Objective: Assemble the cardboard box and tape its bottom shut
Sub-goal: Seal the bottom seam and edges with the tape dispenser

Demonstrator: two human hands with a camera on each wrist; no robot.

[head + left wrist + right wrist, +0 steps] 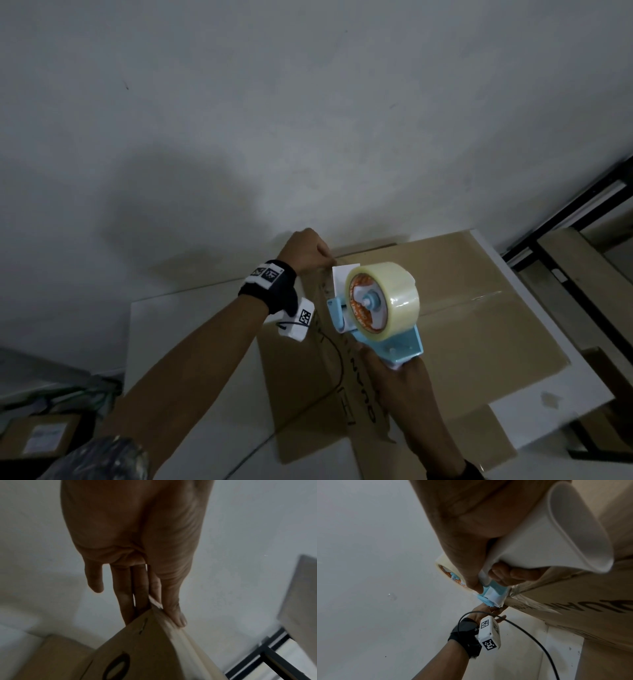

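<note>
A brown cardboard box (462,325) stands on a white table, flaps closed on top, with clear tape along their seam. My right hand (400,380) grips the handle of a blue tape dispenser (383,301) carrying a clear tape roll, held over the box's left part. In the right wrist view my fingers (513,574) curl round the white handle (539,534). My left hand (308,250) is at the box's far left corner. There my thumb (178,618) and fingers (126,601) pinch the tape end over the cardboard edge (137,649).
The white table (191,342) meets a pale grey wall behind the box. A black metal frame (565,219) and a wooden board (599,291) stand at the right. Another small cardboard box (44,435) lies low at the left. A black cable (530,635) hangs from my left wrist camera.
</note>
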